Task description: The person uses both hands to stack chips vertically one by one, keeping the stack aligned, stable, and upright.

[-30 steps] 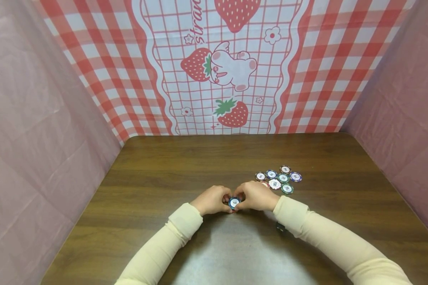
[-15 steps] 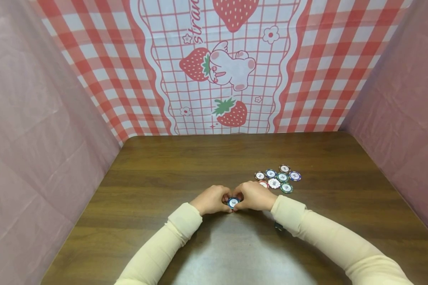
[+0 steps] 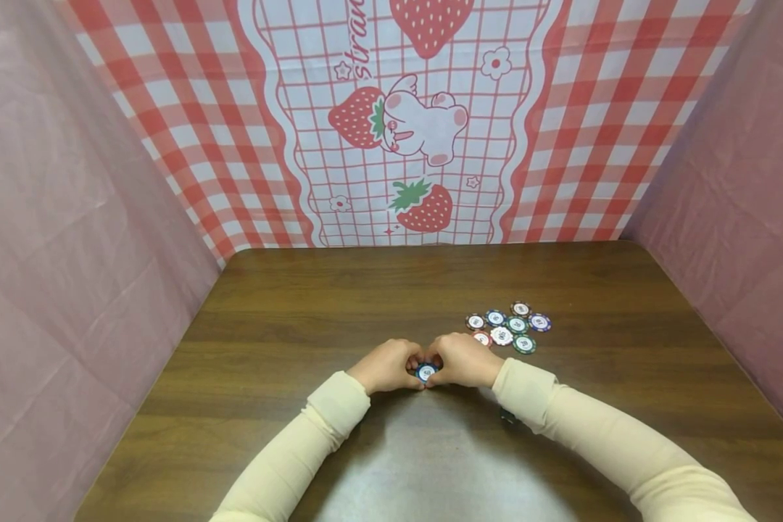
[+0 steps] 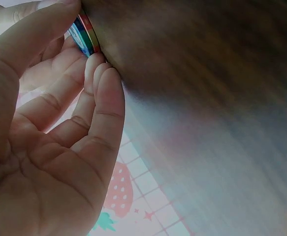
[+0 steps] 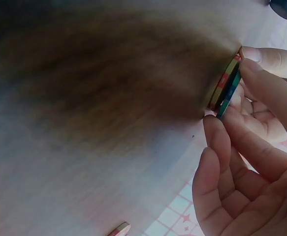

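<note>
A small stack of poker chips (image 3: 427, 373) lies on the wooden table between the two hands, a blue chip marked 50 on top. Edge-on in the right wrist view, the stack (image 5: 224, 86) shows a blue-green chip against a red-and-yellow one. My left hand (image 3: 391, 365) pinches the stack from the left, thumb at the near side and fingers curled at the far side. From the right, my right hand (image 3: 465, 360) grips it the same way. In the left wrist view the stack's rim (image 4: 89, 32) shows between thumb and fingertips, partly covered by them.
Several loose poker chips (image 3: 518, 325) lie flat in a cluster beyond the right hand, the red one (image 3: 481, 338) closest to it. A strawberry-print cloth (image 3: 424, 130) hangs at the table's back edge. Pink cloths (image 3: 724, 167) hang at both sides.
Both hands stay around the stack. The right hand has shifted very slightly left, uncovering more of the red chip behind it. The loose chips have not moved.
</note>
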{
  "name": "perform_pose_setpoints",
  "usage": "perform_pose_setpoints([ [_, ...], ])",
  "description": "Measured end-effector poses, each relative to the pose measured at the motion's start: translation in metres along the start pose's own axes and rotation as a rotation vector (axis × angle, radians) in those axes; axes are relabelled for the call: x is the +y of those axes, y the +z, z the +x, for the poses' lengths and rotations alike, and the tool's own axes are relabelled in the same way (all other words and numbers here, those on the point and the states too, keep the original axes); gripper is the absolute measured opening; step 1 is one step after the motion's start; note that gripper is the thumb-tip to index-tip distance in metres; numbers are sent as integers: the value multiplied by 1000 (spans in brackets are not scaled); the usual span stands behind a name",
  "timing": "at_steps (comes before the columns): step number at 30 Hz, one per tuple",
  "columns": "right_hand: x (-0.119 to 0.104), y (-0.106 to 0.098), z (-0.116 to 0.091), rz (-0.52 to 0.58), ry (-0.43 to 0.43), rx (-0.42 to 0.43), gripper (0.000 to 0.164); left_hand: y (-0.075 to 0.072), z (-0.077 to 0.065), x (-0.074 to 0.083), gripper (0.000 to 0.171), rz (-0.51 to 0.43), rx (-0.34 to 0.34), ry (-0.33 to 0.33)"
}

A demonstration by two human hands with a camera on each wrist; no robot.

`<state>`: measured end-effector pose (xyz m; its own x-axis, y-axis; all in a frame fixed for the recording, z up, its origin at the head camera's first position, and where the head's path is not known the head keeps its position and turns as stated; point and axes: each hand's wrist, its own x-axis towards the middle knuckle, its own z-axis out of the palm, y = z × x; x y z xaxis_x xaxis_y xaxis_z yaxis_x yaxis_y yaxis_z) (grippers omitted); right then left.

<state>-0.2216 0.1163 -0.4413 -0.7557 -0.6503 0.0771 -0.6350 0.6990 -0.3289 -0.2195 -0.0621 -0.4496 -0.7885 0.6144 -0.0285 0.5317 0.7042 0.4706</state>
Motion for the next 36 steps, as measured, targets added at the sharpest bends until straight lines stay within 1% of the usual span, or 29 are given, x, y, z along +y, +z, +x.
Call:
perform_pose_setpoints([
  [11, -3, 0, -1, -15, 15, 7, 26, 0, 1, 0, 34, 6, -3, -7],
  [18, 0, 0, -1, 16, 1, 11, 26, -1, 0, 1, 36, 6, -6, -14],
  [21, 2, -3, -3, 38, 12, 10, 27, 0, 1, 1, 36, 10, -6, -10],
  [27, 8, -14, -6, 67, 44, 47, 29, 0, 1, 1, 34, 22, -1, 3],
  [34, 17, -24, -11, 173, 5, 125, 34, 0, 0, 1, 34, 31, -5, -5],
  [36, 20, -27, -13, 200, 6, 144, 36, 0, 0, 1, 34, 32, -5, -8],
])
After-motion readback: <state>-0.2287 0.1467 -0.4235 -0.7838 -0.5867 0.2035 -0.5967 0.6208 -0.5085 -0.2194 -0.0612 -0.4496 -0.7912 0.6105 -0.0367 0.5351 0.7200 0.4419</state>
